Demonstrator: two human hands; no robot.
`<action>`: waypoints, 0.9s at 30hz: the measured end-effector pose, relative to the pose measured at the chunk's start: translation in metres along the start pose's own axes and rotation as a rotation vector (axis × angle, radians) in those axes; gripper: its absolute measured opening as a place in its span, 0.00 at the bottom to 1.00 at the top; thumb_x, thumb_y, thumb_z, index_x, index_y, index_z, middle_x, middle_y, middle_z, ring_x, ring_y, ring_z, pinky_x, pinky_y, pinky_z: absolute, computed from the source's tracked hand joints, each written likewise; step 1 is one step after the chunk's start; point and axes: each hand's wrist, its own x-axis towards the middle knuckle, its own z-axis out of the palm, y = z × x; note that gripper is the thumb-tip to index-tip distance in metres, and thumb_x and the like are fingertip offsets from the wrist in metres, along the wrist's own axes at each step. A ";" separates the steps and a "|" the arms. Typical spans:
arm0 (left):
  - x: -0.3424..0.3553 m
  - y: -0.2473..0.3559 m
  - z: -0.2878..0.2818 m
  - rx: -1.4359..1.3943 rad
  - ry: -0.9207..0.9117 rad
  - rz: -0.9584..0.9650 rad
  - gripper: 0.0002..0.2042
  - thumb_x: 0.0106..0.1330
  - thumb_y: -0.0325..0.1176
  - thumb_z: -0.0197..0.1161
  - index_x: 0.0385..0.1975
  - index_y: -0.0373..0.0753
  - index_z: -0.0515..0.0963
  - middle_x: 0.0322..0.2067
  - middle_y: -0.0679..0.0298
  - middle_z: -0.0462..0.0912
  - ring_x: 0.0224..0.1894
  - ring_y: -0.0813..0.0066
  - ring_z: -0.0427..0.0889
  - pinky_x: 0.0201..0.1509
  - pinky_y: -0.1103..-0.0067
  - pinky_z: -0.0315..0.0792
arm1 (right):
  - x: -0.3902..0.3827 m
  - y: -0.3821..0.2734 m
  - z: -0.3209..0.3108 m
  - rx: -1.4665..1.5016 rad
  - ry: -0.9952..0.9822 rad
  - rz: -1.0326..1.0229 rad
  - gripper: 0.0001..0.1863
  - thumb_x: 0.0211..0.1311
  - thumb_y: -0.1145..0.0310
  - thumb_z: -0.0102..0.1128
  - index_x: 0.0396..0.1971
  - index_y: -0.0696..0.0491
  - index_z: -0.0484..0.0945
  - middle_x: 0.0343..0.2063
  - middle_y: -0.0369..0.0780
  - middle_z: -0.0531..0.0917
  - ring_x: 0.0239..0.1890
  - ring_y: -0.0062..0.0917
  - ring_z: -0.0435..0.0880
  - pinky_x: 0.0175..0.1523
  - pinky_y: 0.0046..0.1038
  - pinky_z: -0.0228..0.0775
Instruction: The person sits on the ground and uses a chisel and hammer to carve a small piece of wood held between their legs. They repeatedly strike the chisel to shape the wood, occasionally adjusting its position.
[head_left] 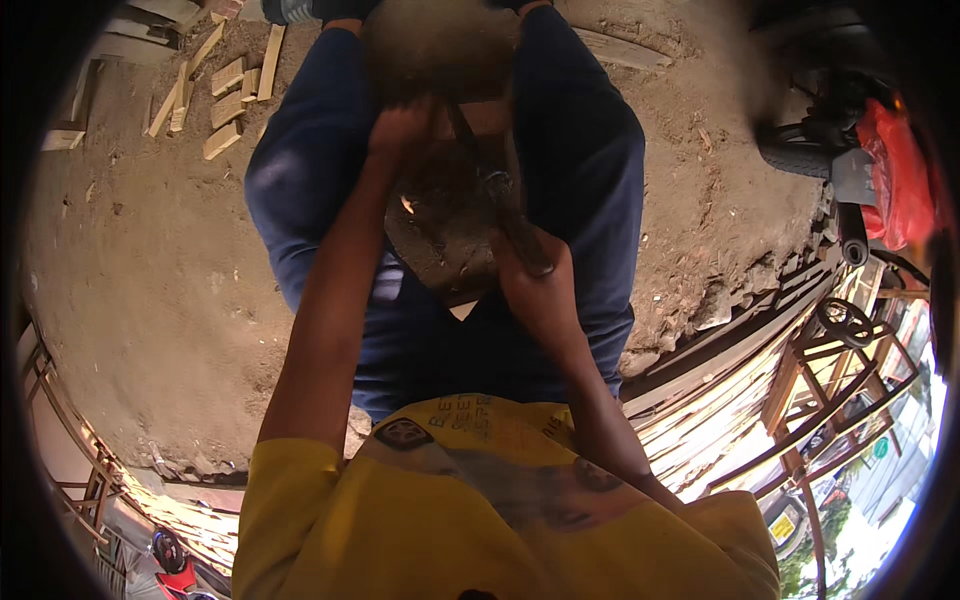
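Between my spread knees, my right hand point(535, 275) is wrapped round the dark handle of a long, narrow tool with a metal collar point(497, 185). Its thin dark blade slants up and left, away from me; shade and blur hide the exact kind of tool. My left hand point(405, 130) is closed at the left end of a short brown piece of wood point(482, 118), beside the blade's far end. The left fingertips are partly lost in shadow. A pale wood corner point(463, 311) shows close to my lap, below the right hand.
Several short cut wood pieces point(228, 110) lie on the dirt ground point(160, 260) at the far left. A plank point(625, 50) lies beyond my right knee. To the right are a wheel point(795, 150), a red plastic bag point(885, 180) and stacked wood strips point(735, 420).
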 end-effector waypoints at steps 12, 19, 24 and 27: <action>0.011 -0.005 0.008 0.023 0.009 -0.002 0.21 0.61 0.34 0.54 0.55 0.37 0.66 0.38 0.55 0.80 0.38 0.58 0.83 0.35 0.63 0.75 | -0.010 0.044 0.010 -0.045 0.033 -0.195 0.10 0.64 0.69 0.59 0.33 0.62 0.79 0.18 0.33 0.77 0.24 0.10 0.71 0.28 0.21 0.64; -0.004 -0.003 0.015 0.416 0.450 -0.003 0.16 0.60 0.33 0.54 0.49 0.39 0.70 0.37 0.59 0.78 0.46 0.60 0.78 0.44 0.66 0.72 | 0.016 0.030 0.019 -0.056 -0.058 -0.124 0.09 0.64 0.71 0.58 0.36 0.63 0.78 0.19 0.33 0.76 0.26 0.09 0.71 0.28 0.21 0.65; -0.003 0.005 0.000 0.227 0.151 -0.016 0.15 0.59 0.33 0.54 0.46 0.39 0.71 0.37 0.58 0.78 0.42 0.61 0.79 0.44 0.66 0.72 | -0.023 0.056 0.004 -0.007 -0.007 -0.080 0.09 0.64 0.71 0.57 0.36 0.62 0.78 0.17 0.31 0.74 0.23 0.09 0.69 0.26 0.19 0.62; 0.006 0.008 -0.019 0.072 -0.074 -0.084 0.15 0.59 0.33 0.54 0.46 0.38 0.71 0.37 0.58 0.78 0.41 0.61 0.80 0.45 0.65 0.72 | 0.023 0.050 0.021 -0.019 -0.036 -0.027 0.08 0.64 0.71 0.58 0.35 0.62 0.78 0.17 0.30 0.74 0.24 0.08 0.69 0.26 0.18 0.61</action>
